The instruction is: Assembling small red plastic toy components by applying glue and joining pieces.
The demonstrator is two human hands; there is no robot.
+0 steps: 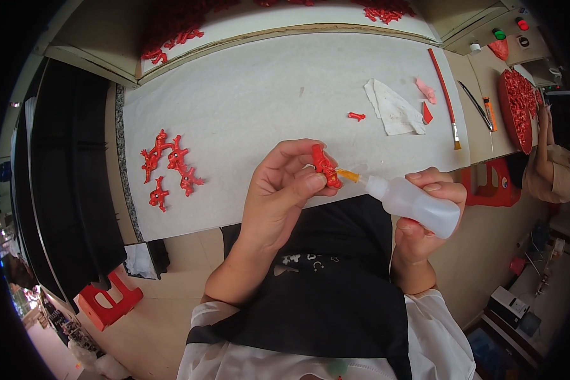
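A small red figure [325, 166] is pinched between thumb and fingers of the left hand [278, 196]. A white squeeze bottle [418, 206] (orange nozzle touching the figure) is gripped in the closed right hand [424, 215].

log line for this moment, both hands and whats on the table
left hand: pinches small red part | right hand: grips squeeze bottle, orange nozzle at part | table: red pieces left, brush right

Both hands raised close together, left hand [278, 190] pinching, right hand [424, 218] clenched (fingers curled).
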